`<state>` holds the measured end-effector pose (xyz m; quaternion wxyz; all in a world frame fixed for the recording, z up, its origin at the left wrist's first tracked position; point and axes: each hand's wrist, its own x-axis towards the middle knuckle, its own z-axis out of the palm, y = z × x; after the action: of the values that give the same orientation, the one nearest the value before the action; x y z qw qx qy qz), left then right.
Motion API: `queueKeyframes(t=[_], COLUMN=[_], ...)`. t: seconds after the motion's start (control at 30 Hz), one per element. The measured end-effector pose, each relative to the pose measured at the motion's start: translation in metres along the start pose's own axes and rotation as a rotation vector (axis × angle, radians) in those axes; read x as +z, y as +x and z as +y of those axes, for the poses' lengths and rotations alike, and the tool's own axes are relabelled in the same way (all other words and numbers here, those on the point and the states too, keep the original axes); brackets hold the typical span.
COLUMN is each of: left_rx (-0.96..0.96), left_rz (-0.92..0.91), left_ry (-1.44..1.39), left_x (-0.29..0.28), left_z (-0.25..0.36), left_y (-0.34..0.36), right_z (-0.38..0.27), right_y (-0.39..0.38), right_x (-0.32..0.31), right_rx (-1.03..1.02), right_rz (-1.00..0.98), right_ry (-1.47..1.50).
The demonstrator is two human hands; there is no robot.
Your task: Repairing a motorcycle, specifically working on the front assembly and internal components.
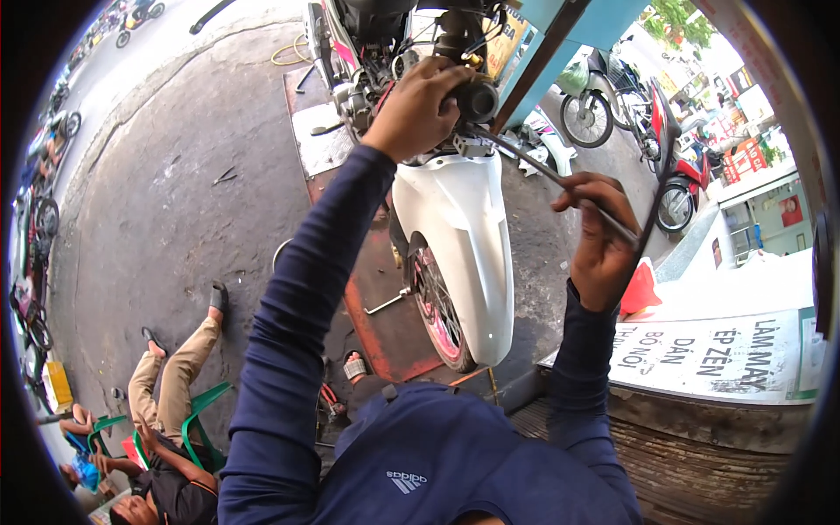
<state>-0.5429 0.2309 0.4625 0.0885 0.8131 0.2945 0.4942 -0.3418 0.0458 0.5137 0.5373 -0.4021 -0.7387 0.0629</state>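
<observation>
Long thin metal rod (542,171) angled into black steering head (477,96)

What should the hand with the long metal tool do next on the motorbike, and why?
Probably turn the long metal tool gently with the right hand. Its far end already sits at the black part under the handlebar, and the left hand grips there, steadying it above the white front fender.

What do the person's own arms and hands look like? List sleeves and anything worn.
Both arms wear long, close-fitting navy sleeves that end at the wrists. The left hand and right hand are bare: no gloves, and no rings or watch that can be made out. The sleeves are plain, with creases at the elbows.
</observation>
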Motion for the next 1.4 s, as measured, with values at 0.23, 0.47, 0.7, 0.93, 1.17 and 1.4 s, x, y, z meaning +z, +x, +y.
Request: queueKeyframes(t=[0.23, 0.47, 0.7, 0.93, 1.17, 1.4], left_rx=[-1.157, -0.964, -0.886, -0.868, -0.827, -0.771], left_rz=[0.457, 0.684, 0.658, 0.657, 0.786, 0.854], left_ry=[-1.366, -1.987, -2.145, -2.187, -2.368, -2.417], left_x=[0.065, 0.107, 0.112, 0.117, 0.125, 0.128], left_z=[0.055, 0.049, 0.042, 0.035, 0.035, 0.038], left_y=[-0.085, -0.064, -0.068, -0.067, -0.068, -0.068], right_z=[0.012, 0.012, 0.017, 0.022, 0.022, 0.019], right_y=[-0.033, -0.044, -0.042, -0.039, -0.036, -0.044], right_x=[0.028, 0.028, 0.043, 0.046, 0.047, 0.047], right_rx=[0.107, 0.086, 0.110, 0.114, 0.217, 0.127], right_rz=[0.453, 0.388, 0.552, 0.648, 0.734, 0.619], right_ry=[0.097, 0.126, 0.003, -0.035, -0.122, -0.045])
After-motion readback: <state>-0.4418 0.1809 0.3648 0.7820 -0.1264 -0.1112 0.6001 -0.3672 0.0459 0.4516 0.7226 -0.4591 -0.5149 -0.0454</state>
